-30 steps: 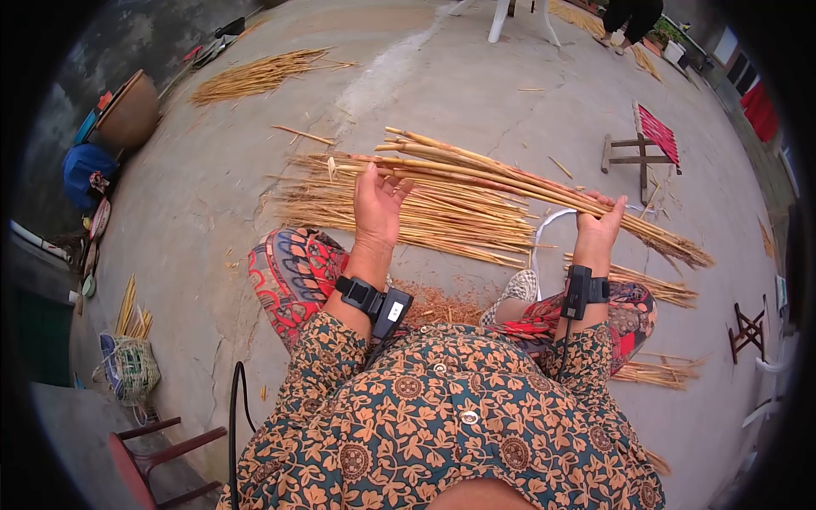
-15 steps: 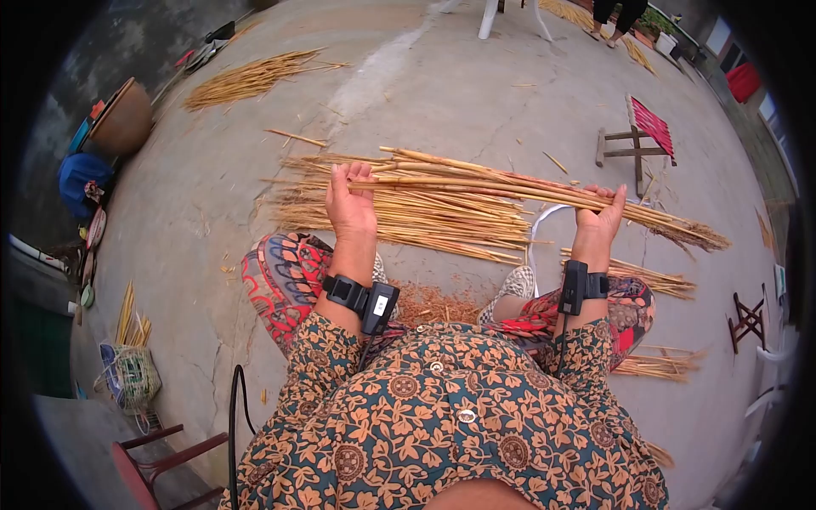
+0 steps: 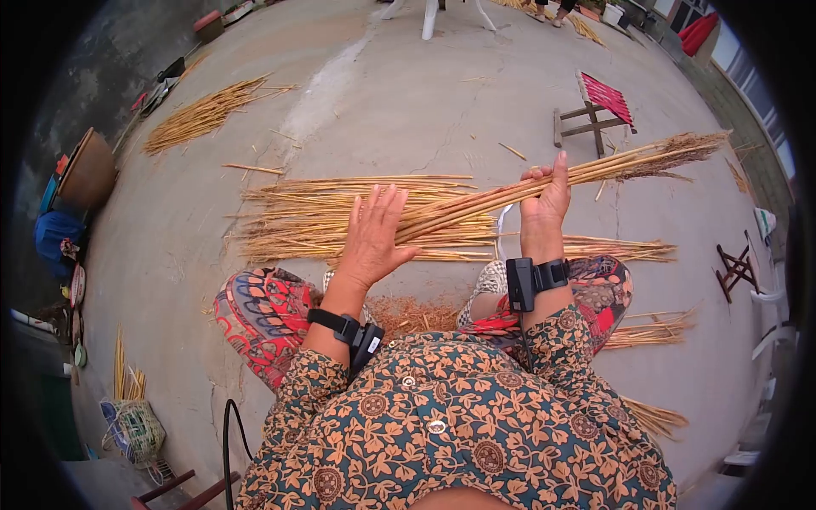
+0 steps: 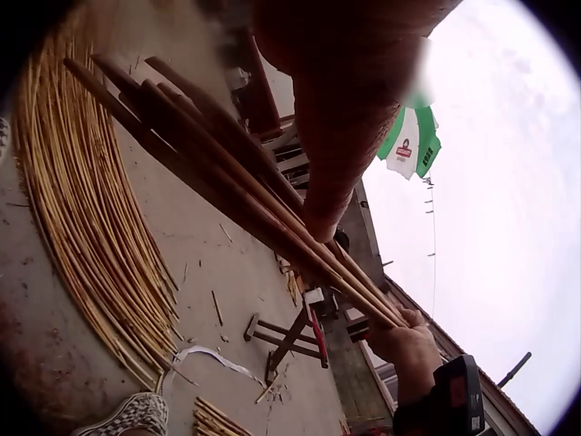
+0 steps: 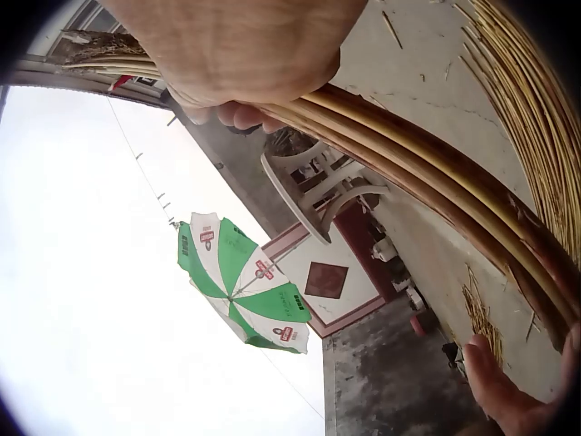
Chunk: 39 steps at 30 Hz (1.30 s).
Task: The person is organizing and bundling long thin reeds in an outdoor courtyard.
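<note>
A bundle of long stalks (image 3: pixel 484 201) slants up to the right in the head view, its feathery heads at the upper right. My right hand (image 3: pixel 546 200) grips it around the middle. The left hand (image 3: pixel 372 240) is held flat with straight fingers at the bundle's lower left end. In the left wrist view the thick stalk ends (image 4: pixel 227 173) fan out beside the left hand (image 4: pixel 336 100); farther along is the gripping right hand (image 4: pixel 410 356). The right wrist view has the right hand (image 5: pixel 245 45) over the stalks (image 5: pixel 408 163) and the left fingers near their ends.
A wide layer of stalks (image 3: pixel 297 208) lies on the concrete in front of the crossed legs. Smaller piles lie at the right and the far left (image 3: pixel 200 115). A folding stool (image 3: pixel 599 110) stands beyond the right hand; a woven basket (image 3: pixel 136 429) is at the lower left.
The left hand has let go of the stalks and turned palm down with fingers extended. The bundle has tilted, its feathery end rising at the right. The head view has shifted.
</note>
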Available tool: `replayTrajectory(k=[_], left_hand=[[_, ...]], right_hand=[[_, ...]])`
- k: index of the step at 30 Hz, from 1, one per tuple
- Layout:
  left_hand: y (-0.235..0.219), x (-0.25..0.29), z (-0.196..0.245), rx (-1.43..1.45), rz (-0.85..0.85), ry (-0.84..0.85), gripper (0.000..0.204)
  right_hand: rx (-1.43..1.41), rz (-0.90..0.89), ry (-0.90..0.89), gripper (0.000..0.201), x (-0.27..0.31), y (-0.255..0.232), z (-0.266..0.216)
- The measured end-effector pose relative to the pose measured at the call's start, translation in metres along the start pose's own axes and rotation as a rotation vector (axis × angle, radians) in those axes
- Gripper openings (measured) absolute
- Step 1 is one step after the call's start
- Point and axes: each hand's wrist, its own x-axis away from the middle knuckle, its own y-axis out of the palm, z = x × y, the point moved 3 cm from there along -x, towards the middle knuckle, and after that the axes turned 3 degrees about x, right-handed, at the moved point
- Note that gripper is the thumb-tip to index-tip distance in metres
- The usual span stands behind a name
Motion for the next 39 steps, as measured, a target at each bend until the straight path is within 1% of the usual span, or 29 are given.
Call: replayTrajectory(k=[2, 3, 6, 8, 10, 13, 16, 17, 20, 21, 23, 24, 26, 27, 30, 31, 34, 38, 39], left_hand=[[0.012, 0.001, 0.004, -0.013, -0.115, -0.004, 0.09], [0.01, 0.0, 0.008, -0.081, -0.011, 0.048, 0.086], [0.02, -0.001, -0.007, -0.016, -0.177, -0.177, 0.072], [0.024, 0.0, -0.008, -0.029, -0.02, -0.05, 0.035], [0.018, -0.002, 0.001, 0.004, -0.032, -0.075, 0.023], [0.017, -0.002, 0.004, -0.039, -0.171, -0.174, 0.023], [0.017, -0.003, 0.007, -0.049, -0.262, -0.204, 0.024], [0.018, -0.004, 0.006, -0.023, -0.276, -0.214, 0.025], [0.024, 0.0, -0.003, 0.072, -0.409, -0.216, 0.03], [0.025, 0.001, -0.005, 0.117, -0.446, -0.236, 0.032], [0.025, 0.001, -0.008, 0.208, -0.514, -0.274, 0.036], [0.027, 0.001, -0.011, 0.259, -0.514, -0.27, 0.037], [0.032, 0.003, -0.014, 0.359, -0.519, -0.267, 0.04], [0.03, 0.002, -0.007, 0.341, -0.509, -0.273, 0.038], [0.031, 0.0, 0.002, 0.318, -0.423, -0.2, 0.037], [0.034, 0.001, 0.003, 0.293, -0.406, -0.178, 0.033], [0.033, -0.002, 0.006, 0.175, -0.359, -0.199, 0.03], [0.034, -0.002, 0.007, 0.118, -0.293, -0.18, 0.029], [0.034, -0.003, 0.007, 0.089, -0.303, -0.188, 0.036]], right_hand=[[-0.032, 0.0, 0.045, 0.031, -0.003, -0.001, 0.002], [-0.047, 0.002, 0.069, 0.031, -0.005, -0.005, 0.004], [-0.066, 0.002, 0.119, 0.031, 0.001, -0.005, 0.008], [-0.062, 0.006, 0.122, 0.03, 0.006, -0.005, 0.009], [-0.063, 0.034, 0.129, 0.03, 0.005, -0.007, 0.01], [-0.066, 0.072, 0.144, 0.029, 0.003, -0.014, 0.016], [-0.032, 0.068, 0.108, 0.029, -0.004, -0.023, 0.02], [-0.017, 0.066, 0.096, 0.029, -0.005, -0.027, 0.022], [-0.002, 0.062, 0.083, 0.029, -0.004, -0.03, 0.025], [0.011, 0.025, 0.1, 0.028, -0.002, -0.03, 0.025], [-0.014, 0.021, 0.111, 0.031, 0.001, -0.026, 0.023], [-0.027, 0.016, 0.116, 0.033, 0.002, -0.022, 0.02], [-0.031, -0.048, 0.112, 0.034, 0.003, -0.018, 0.016], [-0.034, -0.081, 0.106, 0.034, 0.004, -0.015, 0.012], [0.046, -0.082, -0.007, 0.035, 0.006, -0.007, 0.0], [0.056, -0.08, -0.007, 0.034, 0.004, -0.008, 0.001], [0.07, -0.05, -0.003, 0.032, 0.002, -0.012, 0.005], [0.063, 0.012, -0.01, 0.029, 0.009, -0.01, 0.004], [0.056, 0.015, -0.016, 0.029, 0.009, -0.01, 0.005]])
